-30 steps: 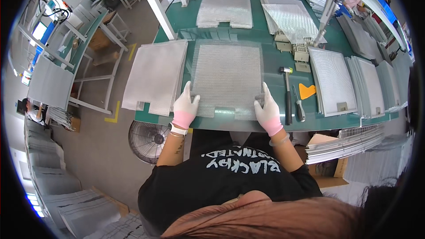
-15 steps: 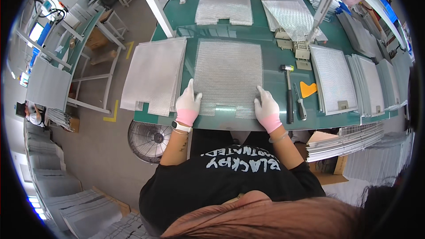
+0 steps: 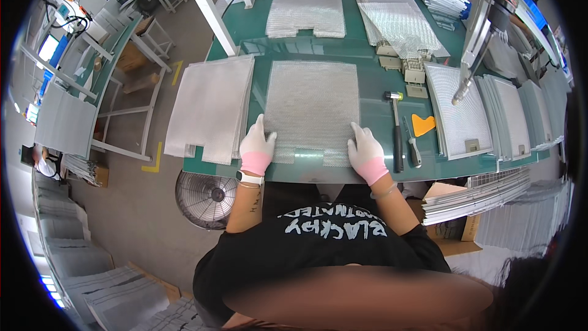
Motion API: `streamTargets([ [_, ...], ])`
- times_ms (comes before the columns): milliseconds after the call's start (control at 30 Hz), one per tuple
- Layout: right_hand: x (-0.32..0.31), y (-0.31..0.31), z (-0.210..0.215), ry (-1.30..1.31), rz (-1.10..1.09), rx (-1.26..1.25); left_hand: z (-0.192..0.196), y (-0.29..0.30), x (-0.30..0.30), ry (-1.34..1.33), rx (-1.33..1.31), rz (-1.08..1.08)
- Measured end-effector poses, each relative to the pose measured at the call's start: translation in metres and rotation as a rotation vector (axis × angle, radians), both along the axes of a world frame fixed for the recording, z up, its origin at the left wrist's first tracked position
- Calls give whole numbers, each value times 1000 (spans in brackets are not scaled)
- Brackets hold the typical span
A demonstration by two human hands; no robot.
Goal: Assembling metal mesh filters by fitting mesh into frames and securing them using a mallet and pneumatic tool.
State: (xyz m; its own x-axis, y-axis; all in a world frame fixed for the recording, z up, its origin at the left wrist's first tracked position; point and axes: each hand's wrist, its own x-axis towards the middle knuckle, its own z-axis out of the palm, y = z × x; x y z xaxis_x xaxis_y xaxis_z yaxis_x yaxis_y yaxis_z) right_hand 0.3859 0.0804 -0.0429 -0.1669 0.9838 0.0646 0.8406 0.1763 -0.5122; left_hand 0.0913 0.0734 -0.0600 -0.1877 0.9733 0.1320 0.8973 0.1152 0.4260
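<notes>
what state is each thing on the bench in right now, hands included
left hand: gloved, flat on the mesh sheet's near left corner
right hand: gloved, flat on its near right corner
mesh sheet: lying flat on the green table
stack of sheets: piled flat, overhanging the table's near edge
hammer: lying down, untouched
orange scraper: lying flat
floor fan: on the floor; spinning or not, cannot tell

Gloved left hand [image 3: 257,147], right hand [image 3: 365,152], flat on mesh sheet [image 3: 311,107]

brown cardboard box [image 3: 450,224] – open, under the green table's [image 3: 373,86] right end | lit blue-white screen [image 3: 48,48] – way off left of that table
</notes>
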Motion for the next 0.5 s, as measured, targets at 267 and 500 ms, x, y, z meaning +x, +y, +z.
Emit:
streamTargets([
  [267, 29, 28, 19, -192, 149, -125, -4, 5, -4, 125, 0, -158],
  [500, 112, 208, 69, -346, -411, 333, 13, -4, 34, 120, 4, -133],
])
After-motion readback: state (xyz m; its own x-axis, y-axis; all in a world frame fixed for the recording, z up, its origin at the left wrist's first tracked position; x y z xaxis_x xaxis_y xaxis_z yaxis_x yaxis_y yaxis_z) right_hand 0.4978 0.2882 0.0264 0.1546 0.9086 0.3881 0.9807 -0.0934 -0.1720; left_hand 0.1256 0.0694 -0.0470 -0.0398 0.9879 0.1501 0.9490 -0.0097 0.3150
